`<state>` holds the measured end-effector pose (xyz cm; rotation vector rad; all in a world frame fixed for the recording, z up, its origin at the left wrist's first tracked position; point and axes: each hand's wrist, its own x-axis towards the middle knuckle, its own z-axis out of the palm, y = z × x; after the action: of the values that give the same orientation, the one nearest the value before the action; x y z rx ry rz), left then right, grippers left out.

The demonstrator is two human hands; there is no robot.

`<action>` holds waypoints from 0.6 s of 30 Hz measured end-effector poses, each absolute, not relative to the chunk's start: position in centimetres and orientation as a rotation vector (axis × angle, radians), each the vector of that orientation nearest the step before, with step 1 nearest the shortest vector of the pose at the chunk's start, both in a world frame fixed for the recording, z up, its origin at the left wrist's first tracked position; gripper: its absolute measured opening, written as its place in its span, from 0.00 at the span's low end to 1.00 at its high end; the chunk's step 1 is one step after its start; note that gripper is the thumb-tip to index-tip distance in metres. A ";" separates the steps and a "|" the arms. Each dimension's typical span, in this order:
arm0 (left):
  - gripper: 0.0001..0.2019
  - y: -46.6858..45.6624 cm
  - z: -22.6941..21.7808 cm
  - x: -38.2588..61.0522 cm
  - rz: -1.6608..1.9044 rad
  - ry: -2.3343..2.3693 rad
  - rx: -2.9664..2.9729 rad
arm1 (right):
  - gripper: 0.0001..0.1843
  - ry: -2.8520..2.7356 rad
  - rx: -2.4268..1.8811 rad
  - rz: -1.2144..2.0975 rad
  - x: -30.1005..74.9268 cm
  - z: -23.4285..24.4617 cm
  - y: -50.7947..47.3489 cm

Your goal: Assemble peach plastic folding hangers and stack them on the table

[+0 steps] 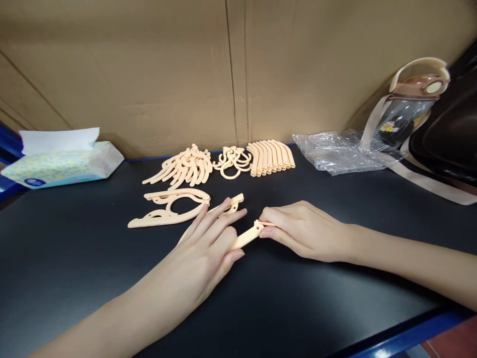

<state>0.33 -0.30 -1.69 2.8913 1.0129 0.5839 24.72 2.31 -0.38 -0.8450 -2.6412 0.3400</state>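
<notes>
My left hand (208, 243) lies on the black table (74, 258), fingers stretched over a peach plastic hanger arm (244, 238), thumb pressing its side. My right hand (301, 228) pinches the other end of that same arm with closed fingers. Just beyond my left fingertips lies another arm piece (233, 203). Left of it sit two curved hanger parts (167, 209). Further back are three peach piles: curved arms (184, 169), hooks (233, 160), and a neat row of straight arms (271, 156).
A tissue box (61, 161) stands at the back left. A crumpled clear plastic bag (335, 151), a strapped water bottle (408, 107) and a dark bag (447, 134) are at the back right. Cardboard (223, 64) walls the rear; the blue table edge (406, 338) runs near right.
</notes>
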 end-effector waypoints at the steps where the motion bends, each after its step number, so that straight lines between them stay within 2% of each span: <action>1: 0.10 -0.3 -1.7 0.4 0.586 1.007 2.896 | 0.22 -2.648 -0.840 0.308 24.7 -0.4 2.3; 9: 0.13 -0.5 -1.5 0.7 0.576 1.040 2.887 | 0.24 -2.680 -0.833 0.108 24.9 -0.3 2.5; 18: 0.11 -0.2 -1.5 0.3 0.543 0.955 2.919 | 0.23 -2.711 -0.831 0.095 25.0 -0.4 2.5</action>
<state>0.30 -0.17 -1.50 2.9189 0.9546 0.5429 24.95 2.52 -0.35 -0.8314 -2.7111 0.0948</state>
